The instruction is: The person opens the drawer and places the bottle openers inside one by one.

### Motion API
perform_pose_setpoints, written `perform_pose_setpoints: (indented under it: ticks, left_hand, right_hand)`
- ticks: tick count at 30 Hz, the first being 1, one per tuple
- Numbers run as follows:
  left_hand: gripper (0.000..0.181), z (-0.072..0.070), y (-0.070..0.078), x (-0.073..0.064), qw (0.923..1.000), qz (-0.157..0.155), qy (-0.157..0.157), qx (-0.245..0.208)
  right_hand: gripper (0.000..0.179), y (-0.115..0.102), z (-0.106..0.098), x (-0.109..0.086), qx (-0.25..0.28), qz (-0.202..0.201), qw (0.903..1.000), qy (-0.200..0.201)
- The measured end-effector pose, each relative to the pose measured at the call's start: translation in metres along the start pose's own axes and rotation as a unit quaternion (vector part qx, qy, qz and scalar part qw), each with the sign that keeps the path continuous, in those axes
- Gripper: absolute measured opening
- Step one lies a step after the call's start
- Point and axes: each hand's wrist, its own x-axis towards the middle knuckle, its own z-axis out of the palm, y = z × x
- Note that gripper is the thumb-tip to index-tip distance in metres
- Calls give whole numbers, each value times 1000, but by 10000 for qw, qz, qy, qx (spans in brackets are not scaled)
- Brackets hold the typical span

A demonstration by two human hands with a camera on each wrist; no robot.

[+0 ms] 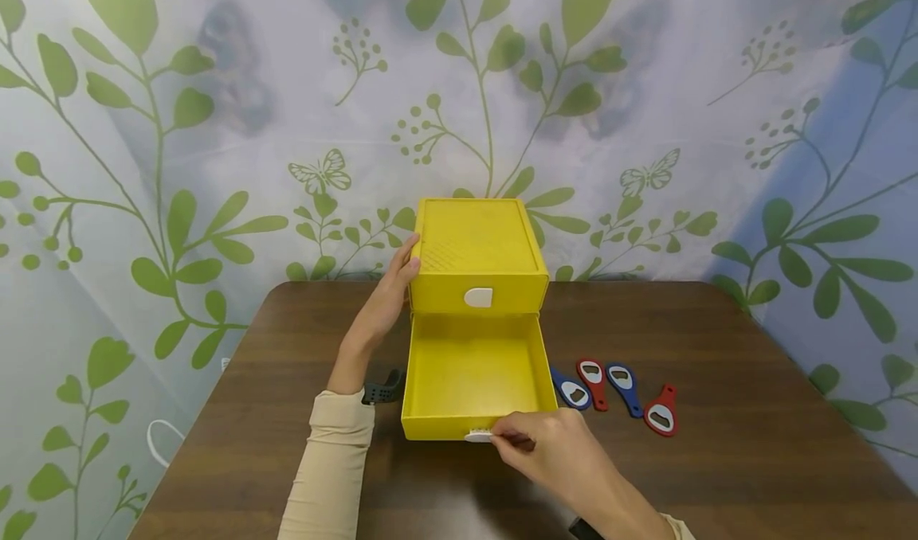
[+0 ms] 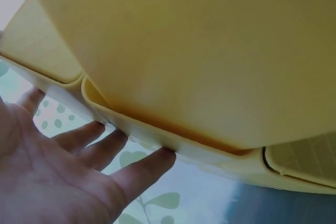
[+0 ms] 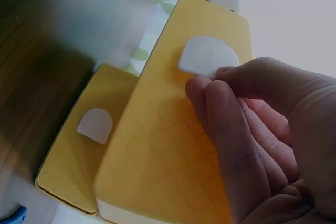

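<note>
A yellow two-drawer box (image 1: 480, 237) stands on the table with its lower drawer (image 1: 473, 365) pulled far out; the inside of that drawer is bare. The upper drawer (image 1: 437, 293) is closed, a white knob (image 1: 478, 297) on its front. With thumb and fingertips my right hand (image 1: 555, 448) pinches the edge of the lower drawer's white knob (image 3: 205, 56). My left hand (image 1: 387, 293) rests against the box's left side, and in the left wrist view its spread fingers (image 2: 147, 169) touch the yellow wall.
Right of the drawer lie several bottle openers, among them a red one (image 1: 661, 411), another red one (image 1: 592, 382) and a blue one (image 1: 625, 389). A second blue opener (image 1: 574, 393) lies close against the drawer's side. Behind the brown table (image 1: 287, 349) hangs a leaf-patterned curtain (image 1: 272, 126).
</note>
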Motion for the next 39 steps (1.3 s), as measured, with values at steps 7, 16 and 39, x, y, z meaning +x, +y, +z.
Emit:
perform_pose_setpoints:
  ticks: [7,16,39]
  left_hand:
    - [58,1,1,-1,10000,41,17,74]
    - [58,0,0,-1,10000,69,33,31]
    - [57,1,0,-2,10000,25,11,-31]
  right_hand:
    - [14,-5,-3,-4,3,8,9996,-293]
    - [13,-6,-4,-5,-114,79,9989,-452]
    - [17,42,-62,5,-26,767,9951,622]
